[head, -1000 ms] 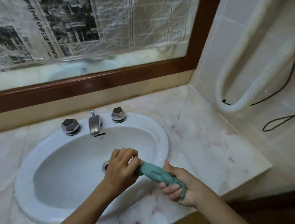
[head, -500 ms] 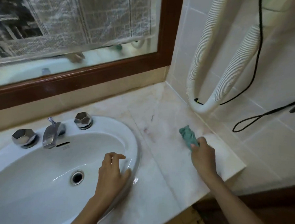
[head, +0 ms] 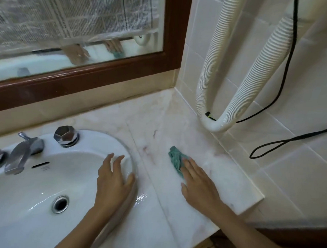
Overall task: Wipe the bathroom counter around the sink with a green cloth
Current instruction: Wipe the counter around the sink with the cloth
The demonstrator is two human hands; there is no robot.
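Observation:
A crumpled green cloth (head: pixel 176 160) lies on the pale marble counter (head: pixel 159 123) to the right of the white oval sink (head: pixel 34 193). My right hand (head: pixel 199 183) lies flat over the cloth's near end, fingers straight, pressing it onto the counter. My left hand (head: pixel 113 179) rests with spread fingers on the sink's right rim. Part of the cloth is hidden under my right fingers.
A chrome faucet (head: pixel 20 155) and two faceted chrome knobs, one of them (head: pixel 65 135), stand at the sink's back. A white corrugated hose (head: pixel 215 124) loops down the tiled right wall with black cords (head: pixel 281 142) beside it. A wood-framed mirror (head: pixel 86 79) runs behind. The counter ends at right (head: pixel 256 201).
Both hands were wringing the cloth over the sink a second ago. My left hand then let go and settled on the rim, while my right hand carried the cloth onto the counter and slid it left.

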